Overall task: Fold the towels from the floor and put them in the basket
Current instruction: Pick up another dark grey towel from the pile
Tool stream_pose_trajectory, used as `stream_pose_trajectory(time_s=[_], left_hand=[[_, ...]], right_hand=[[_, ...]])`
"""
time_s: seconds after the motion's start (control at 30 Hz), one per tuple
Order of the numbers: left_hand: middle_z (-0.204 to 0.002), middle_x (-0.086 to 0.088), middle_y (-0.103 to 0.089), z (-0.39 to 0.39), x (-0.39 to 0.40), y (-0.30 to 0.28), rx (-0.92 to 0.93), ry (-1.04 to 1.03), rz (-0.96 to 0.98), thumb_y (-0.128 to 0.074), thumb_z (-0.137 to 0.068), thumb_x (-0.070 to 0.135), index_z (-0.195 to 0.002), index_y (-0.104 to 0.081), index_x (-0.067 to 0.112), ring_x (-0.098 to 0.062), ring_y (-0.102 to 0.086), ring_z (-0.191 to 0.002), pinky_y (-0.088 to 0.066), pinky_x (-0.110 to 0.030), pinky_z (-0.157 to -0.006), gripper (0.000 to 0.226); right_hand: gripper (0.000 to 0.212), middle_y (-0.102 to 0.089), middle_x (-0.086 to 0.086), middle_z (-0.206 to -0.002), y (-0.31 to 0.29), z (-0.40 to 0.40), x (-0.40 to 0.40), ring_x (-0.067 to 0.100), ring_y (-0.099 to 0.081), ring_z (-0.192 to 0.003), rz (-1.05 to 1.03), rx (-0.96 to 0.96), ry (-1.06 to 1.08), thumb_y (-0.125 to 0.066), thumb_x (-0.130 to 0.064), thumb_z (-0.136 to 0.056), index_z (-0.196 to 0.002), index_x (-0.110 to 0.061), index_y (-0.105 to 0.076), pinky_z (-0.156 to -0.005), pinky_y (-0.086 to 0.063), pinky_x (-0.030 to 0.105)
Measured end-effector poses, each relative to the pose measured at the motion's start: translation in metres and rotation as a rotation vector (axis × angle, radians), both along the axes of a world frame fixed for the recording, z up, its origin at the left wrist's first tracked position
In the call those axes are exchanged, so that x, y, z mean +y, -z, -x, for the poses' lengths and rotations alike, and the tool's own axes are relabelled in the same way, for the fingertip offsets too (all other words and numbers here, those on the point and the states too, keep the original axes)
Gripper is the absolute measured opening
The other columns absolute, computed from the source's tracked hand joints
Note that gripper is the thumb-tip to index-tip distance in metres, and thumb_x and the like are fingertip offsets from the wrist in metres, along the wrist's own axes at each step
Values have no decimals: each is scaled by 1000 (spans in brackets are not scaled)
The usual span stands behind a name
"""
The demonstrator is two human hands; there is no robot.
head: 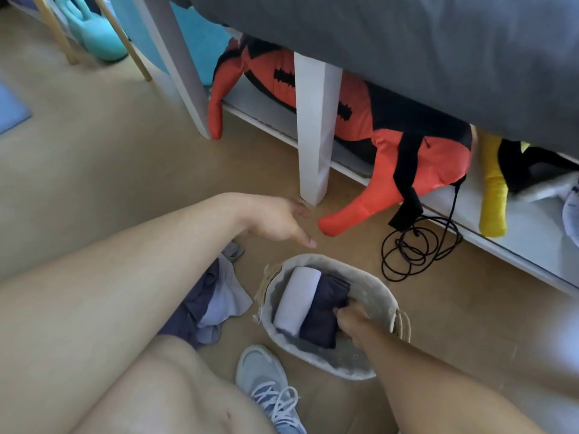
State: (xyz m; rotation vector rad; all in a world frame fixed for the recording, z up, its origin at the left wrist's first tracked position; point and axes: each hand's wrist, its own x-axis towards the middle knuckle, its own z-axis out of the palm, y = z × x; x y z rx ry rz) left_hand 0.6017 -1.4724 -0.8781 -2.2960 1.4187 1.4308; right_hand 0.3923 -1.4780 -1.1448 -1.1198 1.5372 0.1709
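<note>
An oval woven basket [377, 292] with a pale lining stands on the floor at lower centre. Inside lie a folded light lavender towel [297, 300] and a folded dark purple towel [322, 317] side by side. My right hand [352, 324] reaches into the basket and its fingers grip the right edge of the dark purple towel. My left hand [279, 219] hovers above the floor beyond the basket, fingers relaxed and holding nothing. A heap of unfolded dark and light towels [213, 305] lies on the floor left of the basket, partly hidden by my left arm.
A white bed leg [315, 130] stands just beyond my left hand, under a grey bedspread [407, 51]. An orange and black plush toy [391, 142] and a coiled black cable [416, 245] lie by the bed. My knee and light blue shoe [269, 386] sit at the bottom.
</note>
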Motion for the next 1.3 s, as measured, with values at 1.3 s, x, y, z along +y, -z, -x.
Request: stream_pose_trajectory(time_s=[1.3], left_hand=[[-143, 2, -53, -81, 79, 24, 170, -633, 127, -72, -90, 36, -123, -64, 23, -20, -43, -138, -39, -42, -111, 36]], right_hand=[[22, -65, -4, -106, -121, -102, 62, 14, -63, -84, 583, -402, -499, -51, -12, -93, -108, -23, -62, -71, -51, 27]])
